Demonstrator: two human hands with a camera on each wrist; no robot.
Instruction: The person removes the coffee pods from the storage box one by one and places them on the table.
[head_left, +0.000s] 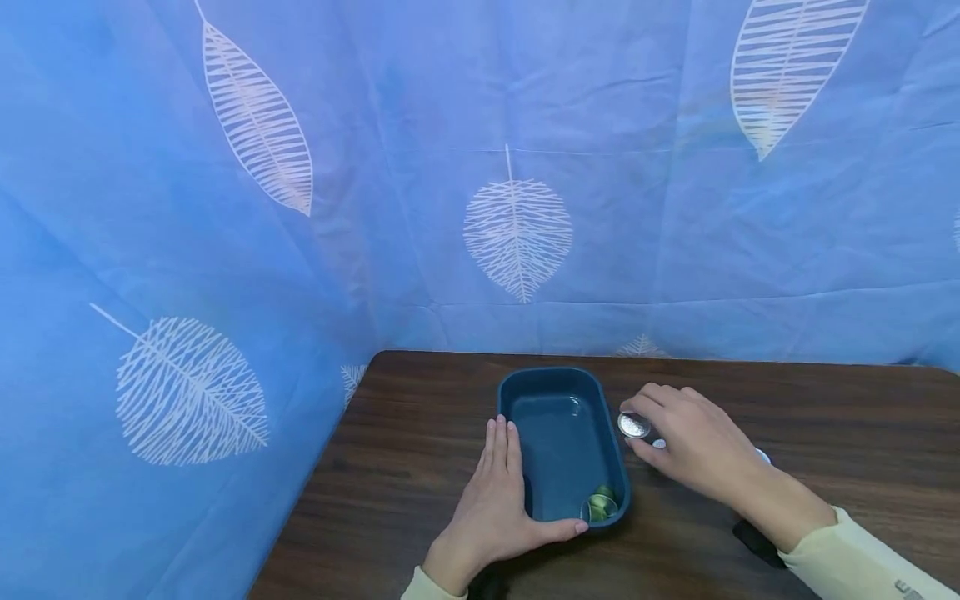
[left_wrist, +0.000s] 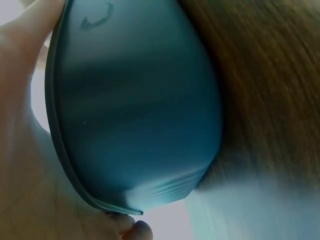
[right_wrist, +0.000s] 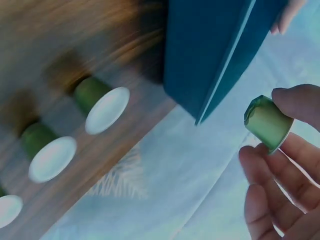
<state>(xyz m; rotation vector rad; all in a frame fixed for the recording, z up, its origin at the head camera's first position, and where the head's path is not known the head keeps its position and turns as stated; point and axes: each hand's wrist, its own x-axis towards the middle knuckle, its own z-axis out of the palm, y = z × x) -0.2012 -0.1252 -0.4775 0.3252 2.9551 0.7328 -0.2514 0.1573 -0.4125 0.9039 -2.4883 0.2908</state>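
A dark blue rectangular tray (head_left: pixel 558 437) lies lengthwise in front of me. My left hand (head_left: pixel 491 512) rests against its left side and near corner, fingers straight, thumb along the near rim. Green coffee capsules (head_left: pixel 602 502) sit inside at the near right corner; their exact number is unclear. Right of the tray, my right hand (head_left: pixel 693 437) pinches a green coffee capsule (right_wrist: pixel 267 122) between thumb and fingers, above the table. In the head view that capsule's silvery lid faces up. From the right wrist, several more green capsules (right_wrist: pixel 92 97) with pale lids appear on the table, partly hidden by my hand in the head view.
The dark wood table (head_left: pixel 390 450) ends at a blue curtain (head_left: pixel 420 208) with white leaf prints. A black object (head_left: pixel 757 542) lies under my right forearm, its kind unclear.
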